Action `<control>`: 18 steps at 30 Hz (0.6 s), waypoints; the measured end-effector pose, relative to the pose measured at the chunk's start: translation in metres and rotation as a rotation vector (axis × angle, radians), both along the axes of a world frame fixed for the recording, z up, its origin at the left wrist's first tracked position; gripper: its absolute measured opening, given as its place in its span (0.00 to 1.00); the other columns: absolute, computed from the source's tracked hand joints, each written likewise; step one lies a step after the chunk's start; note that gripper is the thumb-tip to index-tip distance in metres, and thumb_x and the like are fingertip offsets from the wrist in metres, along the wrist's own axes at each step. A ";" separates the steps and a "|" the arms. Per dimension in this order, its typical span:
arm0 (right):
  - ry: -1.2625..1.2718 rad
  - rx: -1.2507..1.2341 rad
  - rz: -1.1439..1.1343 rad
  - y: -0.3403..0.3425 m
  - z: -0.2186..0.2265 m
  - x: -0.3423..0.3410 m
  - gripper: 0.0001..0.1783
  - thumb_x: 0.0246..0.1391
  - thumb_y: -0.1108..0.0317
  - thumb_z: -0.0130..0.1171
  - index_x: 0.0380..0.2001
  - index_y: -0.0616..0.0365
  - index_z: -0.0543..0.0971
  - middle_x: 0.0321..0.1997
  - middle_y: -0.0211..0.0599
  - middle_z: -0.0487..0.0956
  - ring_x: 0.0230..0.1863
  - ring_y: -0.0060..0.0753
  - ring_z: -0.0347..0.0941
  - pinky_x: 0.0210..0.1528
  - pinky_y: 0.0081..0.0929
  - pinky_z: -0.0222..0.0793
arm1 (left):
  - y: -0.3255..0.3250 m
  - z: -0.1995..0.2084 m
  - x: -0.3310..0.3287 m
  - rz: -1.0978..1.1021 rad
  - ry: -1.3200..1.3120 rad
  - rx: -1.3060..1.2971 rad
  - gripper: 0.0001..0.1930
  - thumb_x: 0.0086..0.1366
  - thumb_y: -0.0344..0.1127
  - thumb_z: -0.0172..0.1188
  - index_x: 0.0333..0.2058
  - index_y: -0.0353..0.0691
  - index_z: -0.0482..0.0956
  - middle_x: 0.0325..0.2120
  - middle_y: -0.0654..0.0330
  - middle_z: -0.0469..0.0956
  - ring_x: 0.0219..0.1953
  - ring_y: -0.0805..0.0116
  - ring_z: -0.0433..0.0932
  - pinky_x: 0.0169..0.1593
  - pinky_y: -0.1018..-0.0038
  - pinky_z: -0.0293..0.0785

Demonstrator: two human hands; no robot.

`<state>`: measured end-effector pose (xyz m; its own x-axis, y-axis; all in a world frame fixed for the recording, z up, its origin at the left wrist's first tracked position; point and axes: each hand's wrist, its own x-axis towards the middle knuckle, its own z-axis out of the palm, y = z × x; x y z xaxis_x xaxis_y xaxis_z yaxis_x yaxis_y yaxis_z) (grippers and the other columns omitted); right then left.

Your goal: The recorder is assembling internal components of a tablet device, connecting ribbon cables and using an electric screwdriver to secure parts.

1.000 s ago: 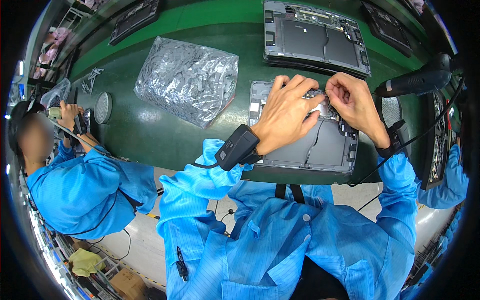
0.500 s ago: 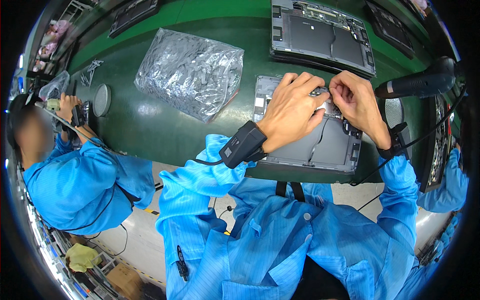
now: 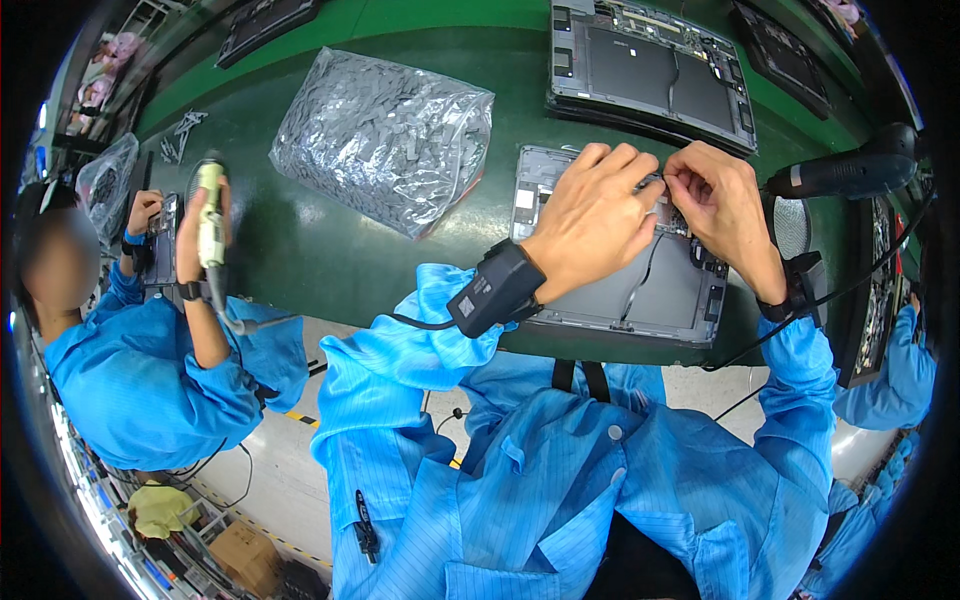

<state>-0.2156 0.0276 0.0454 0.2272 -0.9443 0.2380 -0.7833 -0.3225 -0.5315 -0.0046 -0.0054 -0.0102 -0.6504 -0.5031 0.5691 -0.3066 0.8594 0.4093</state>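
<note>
An opened laptop base (image 3: 690, 290) lies on the bench in front of me, its flat dark battery panels and a black cable showing. My left hand (image 3: 597, 225) is over its upper half, fingers curled and closed around a small dark piece (image 3: 648, 182) near the fingertips. Close beside it, my right hand (image 3: 722, 205) is bent in a pinch at the upper right of the base. Whatever the right fingertips hold is hidden or too small to name. Both hands cover most of the base's circuit area.
A clear bag (image 3: 385, 135) full of small grey pieces lies on the green bench (image 3: 270, 250) to the left. Behind the base is a stack of opened laptop bases (image 3: 650, 75). A black handheld tool (image 3: 850, 165) lies at right. On the left, a co-worker (image 3: 150, 370) holds a pale power screwdriver (image 3: 210, 215).
My hands stay over the base, with only slight finger shifts. The co-worker at left has raised the screwdriver and moved it rightward, and a dark device now shows by their other hand.
</note>
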 end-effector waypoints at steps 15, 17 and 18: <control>-0.107 0.112 -0.053 -0.009 -0.001 -0.012 0.05 0.59 0.75 0.69 0.37 0.66 0.85 0.28 0.37 0.81 0.24 0.25 0.70 0.29 0.28 0.68 | 0.009 0.007 -0.007 0.058 -0.170 -0.107 0.19 0.63 0.36 0.66 0.50 0.33 0.84 0.49 0.55 0.78 0.54 0.57 0.76 0.61 0.59 0.70; -0.118 0.145 -0.064 -0.010 -0.001 -0.014 0.06 0.59 0.74 0.69 0.37 0.66 0.86 0.28 0.37 0.81 0.24 0.25 0.70 0.29 0.29 0.68 | 0.009 0.007 -0.007 0.055 -0.172 -0.110 0.19 0.64 0.37 0.66 0.51 0.32 0.84 0.49 0.55 0.78 0.54 0.57 0.76 0.61 0.59 0.70; -0.128 0.182 -0.071 -0.011 -0.001 -0.014 0.06 0.58 0.74 0.70 0.36 0.66 0.86 0.28 0.36 0.81 0.24 0.25 0.69 0.28 0.29 0.67 | 0.009 0.007 -0.007 0.057 -0.174 -0.109 0.19 0.64 0.37 0.66 0.51 0.32 0.84 0.50 0.55 0.78 0.54 0.57 0.76 0.61 0.59 0.70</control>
